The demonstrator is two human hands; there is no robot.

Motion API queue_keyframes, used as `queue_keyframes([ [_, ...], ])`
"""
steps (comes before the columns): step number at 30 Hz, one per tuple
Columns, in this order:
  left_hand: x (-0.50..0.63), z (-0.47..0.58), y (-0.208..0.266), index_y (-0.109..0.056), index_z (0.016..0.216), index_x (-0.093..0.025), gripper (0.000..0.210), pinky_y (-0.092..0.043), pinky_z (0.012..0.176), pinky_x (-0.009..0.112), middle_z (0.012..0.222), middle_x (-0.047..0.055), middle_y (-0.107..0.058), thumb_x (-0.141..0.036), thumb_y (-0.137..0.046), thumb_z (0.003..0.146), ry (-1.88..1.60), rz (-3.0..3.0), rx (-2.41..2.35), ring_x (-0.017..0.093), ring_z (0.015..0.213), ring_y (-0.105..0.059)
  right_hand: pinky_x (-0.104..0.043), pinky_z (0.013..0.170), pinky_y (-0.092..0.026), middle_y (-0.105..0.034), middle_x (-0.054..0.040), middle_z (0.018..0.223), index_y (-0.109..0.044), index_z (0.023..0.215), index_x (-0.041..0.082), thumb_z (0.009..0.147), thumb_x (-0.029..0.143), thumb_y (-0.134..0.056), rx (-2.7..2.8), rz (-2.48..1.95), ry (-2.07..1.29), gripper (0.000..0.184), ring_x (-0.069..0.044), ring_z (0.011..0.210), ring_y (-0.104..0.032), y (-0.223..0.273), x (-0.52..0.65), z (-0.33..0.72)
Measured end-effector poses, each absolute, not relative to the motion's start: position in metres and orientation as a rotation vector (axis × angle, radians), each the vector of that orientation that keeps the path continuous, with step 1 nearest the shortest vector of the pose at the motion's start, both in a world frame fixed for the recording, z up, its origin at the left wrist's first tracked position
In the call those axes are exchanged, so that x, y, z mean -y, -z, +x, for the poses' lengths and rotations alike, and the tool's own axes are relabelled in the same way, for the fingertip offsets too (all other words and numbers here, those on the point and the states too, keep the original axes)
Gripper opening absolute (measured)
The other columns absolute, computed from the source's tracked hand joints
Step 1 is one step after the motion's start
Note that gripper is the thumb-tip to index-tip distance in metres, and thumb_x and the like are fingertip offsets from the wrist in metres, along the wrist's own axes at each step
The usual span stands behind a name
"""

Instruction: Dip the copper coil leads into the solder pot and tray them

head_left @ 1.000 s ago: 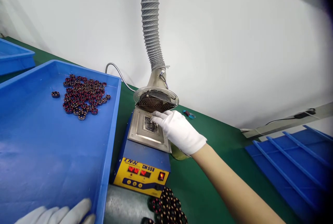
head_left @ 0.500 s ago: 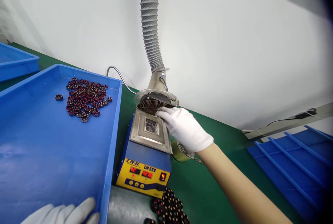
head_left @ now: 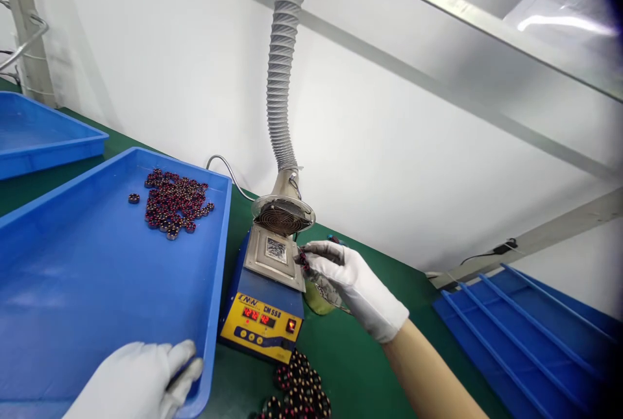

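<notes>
My right hand [head_left: 357, 283], in a white glove with darkened fingertips, pinches a small dark ring-shaped coil [head_left: 304, 259] with reddish spots. It is just off the right edge of the solder pot [head_left: 260, 322], a blue and yellow unit with lit red digits. Shiny metal [head_left: 276, 250] shows in the pot's square opening. My gloved left hand [head_left: 141, 377] is over the near right corner of the blue tray [head_left: 97, 263], its fingers loosely bent and a little apart, with nothing visible in them. A pile of similar ring-shaped coils [head_left: 176, 202] lies toward the tray's far end.
A fume hood [head_left: 283, 211] on a grey hose [head_left: 281, 82] hangs behind the pot. More dark rings [head_left: 302, 386] are heaped in front of it. A yellowish container [head_left: 318, 299] stands under my right hand. Other blue trays are at far left [head_left: 53, 146] and right [head_left: 516, 335].
My right hand has drawn back from above the pot to its right side, and the coil in its fingers now shows. The view has tilted upward. More of my left hand is visible.
</notes>
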State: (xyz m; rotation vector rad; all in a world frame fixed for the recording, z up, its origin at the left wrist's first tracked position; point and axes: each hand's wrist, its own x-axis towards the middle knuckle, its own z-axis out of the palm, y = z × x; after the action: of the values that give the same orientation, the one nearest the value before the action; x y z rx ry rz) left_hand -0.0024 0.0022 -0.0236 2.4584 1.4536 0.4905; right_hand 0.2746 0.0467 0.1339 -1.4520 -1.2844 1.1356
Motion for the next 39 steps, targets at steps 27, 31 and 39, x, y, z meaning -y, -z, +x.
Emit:
queue_keyframes([
  [27,0.003,-0.002,-0.020,-0.061,0.081,-0.023,0.032,-0.045,0.057,0.035,0.067,0.004,-0.069,-0.035,-0.033,0.091,-0.374,2.615,-1.311,0.025,0.062,-0.066,-0.032,0.103,-0.038,-0.052,-0.0088,0.130,-0.051,0.121,0.017,0.081,0.010,-0.051,1.814,-1.435,-0.552,0.040,-0.017,0.115,-0.052,-0.067,-0.082,0.114],
  [31,0.000,-0.006,-0.014,-0.062,0.091,-0.023,0.032,-0.043,0.058,0.037,0.071,0.004,-0.070,-0.035,-0.032,0.092,-0.380,2.671,-1.277,0.026,0.062,-0.065,-0.031,0.088,-0.052,-0.069,-0.0013,0.106,-0.063,0.104,0.023,0.079,0.017,-0.061,1.361,-1.188,-0.562,0.026,-0.016,0.096,-0.065,-0.111,-0.012,0.167],
  [39,0.017,0.007,-0.016,-0.058,0.098,-0.025,0.027,-0.033,0.056,0.033,0.066,0.000,-0.066,-0.034,-0.033,0.093,-0.427,2.838,-1.266,0.021,0.056,-0.058,-0.018,0.070,-0.057,-0.072,0.0127,0.081,-0.069,0.084,0.026,0.069,0.023,-0.074,0.855,-0.815,-0.342,0.016,-0.008,0.073,-0.067,-0.135,0.082,0.229],
])
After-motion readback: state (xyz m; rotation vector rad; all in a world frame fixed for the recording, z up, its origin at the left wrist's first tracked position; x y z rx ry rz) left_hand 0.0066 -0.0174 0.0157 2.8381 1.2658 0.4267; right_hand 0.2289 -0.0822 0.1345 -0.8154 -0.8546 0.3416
